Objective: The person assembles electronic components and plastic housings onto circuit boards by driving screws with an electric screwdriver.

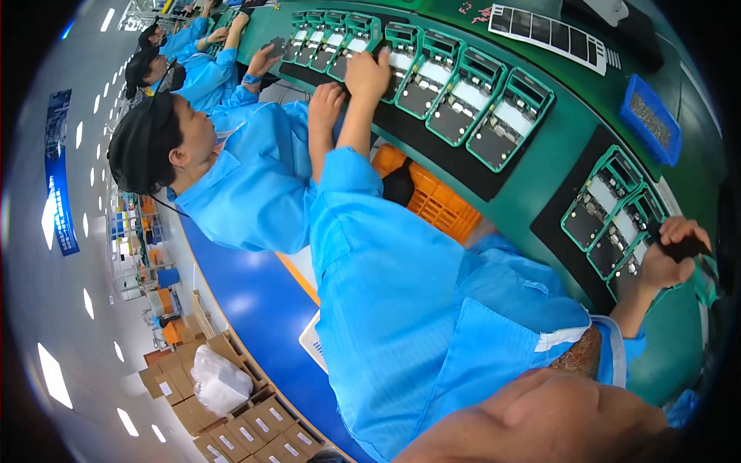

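My left hand [366,76] reaches to the row of green frames at the top middle. Its thumb and fingers straddle the near end of one green frame [361,28], and the palm hides part of it. Each frame holds a flat electronic assembly with a black panel, a white middle and small metal parts, like the one in the nearest green frame [511,119] of the row. At the far right, my right hand [662,261] is closed around a small black piece [685,248] whose kind I cannot make out. It is beside a second group of green frames [603,202].
Black mats [471,174] lie under the frames on the green bench [571,139]. A blue bin [651,119] of small parts stands at the far side, near a white sheet with dark panels [546,35]. Close on my left sits a co-worker [239,181]; an orange crate [440,201] is below the bench edge.
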A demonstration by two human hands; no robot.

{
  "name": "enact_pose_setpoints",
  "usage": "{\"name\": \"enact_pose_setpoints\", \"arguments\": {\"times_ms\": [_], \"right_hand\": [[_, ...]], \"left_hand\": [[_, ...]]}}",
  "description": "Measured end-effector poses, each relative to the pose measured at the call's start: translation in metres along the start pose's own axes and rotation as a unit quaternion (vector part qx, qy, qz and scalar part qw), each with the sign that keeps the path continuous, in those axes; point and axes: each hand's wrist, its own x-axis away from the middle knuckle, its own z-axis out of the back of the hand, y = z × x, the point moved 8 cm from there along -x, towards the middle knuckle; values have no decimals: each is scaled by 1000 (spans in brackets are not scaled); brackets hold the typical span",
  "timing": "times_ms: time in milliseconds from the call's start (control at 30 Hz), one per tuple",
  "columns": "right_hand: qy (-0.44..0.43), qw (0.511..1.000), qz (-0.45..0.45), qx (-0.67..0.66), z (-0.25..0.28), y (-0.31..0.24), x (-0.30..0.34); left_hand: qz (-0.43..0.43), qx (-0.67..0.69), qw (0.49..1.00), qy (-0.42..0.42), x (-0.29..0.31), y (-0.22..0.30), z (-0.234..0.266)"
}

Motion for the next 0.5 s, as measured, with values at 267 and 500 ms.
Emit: {"name": "enact_pose_setpoints", "arguments": {"times_ms": [267, 500], "right_hand": [[15, 999, 11, 27, -8, -44, -3], [19, 999, -20, 26, -38, -71, -13]], "left_hand": [[-11, 5, 998, 59, 41, 55, 39], [-55, 16, 998, -27, 40, 47, 70]]}}
